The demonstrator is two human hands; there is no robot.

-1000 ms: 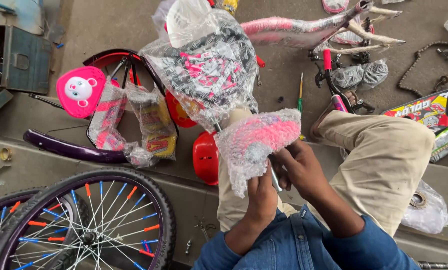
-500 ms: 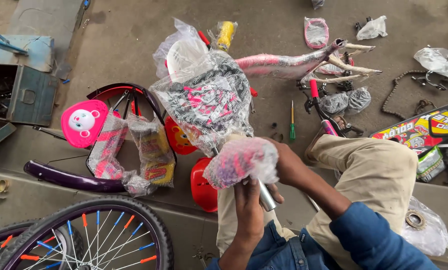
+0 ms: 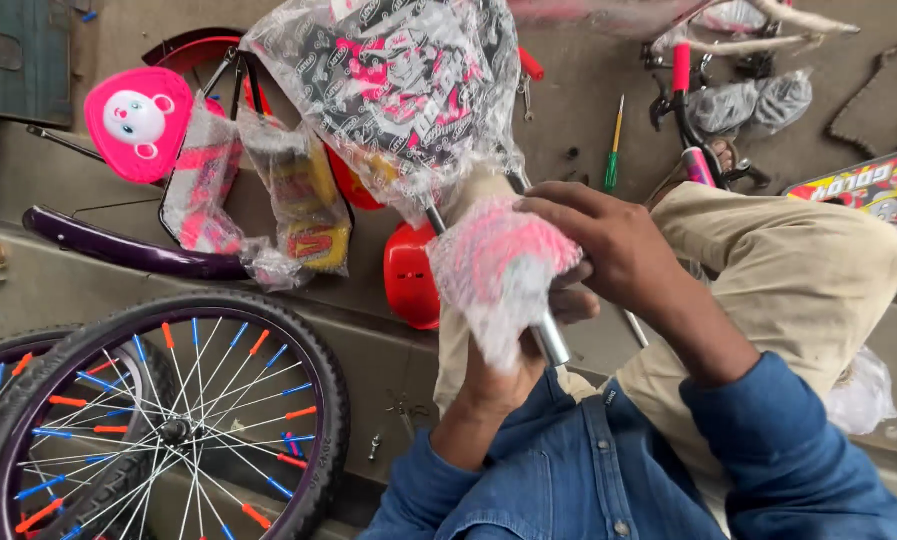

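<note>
at the centre of the frame the right hand lies curled over the top of a pink foam-wrapped part covered in clear plastic, fingers closed around it. the left hand comes up from below, mostly hidden behind the wrap – it grips the same piece from underneath, near a bare metal tube sticking out at the lower right. just above, touching the wrap, sits a plastic-bagged bicycle part with black, white and pink print. a spoked wheel with coloured beads fills the lower left – a pink bear-faced plate lies at upper left, a green screwdriver upper centre.
</note>
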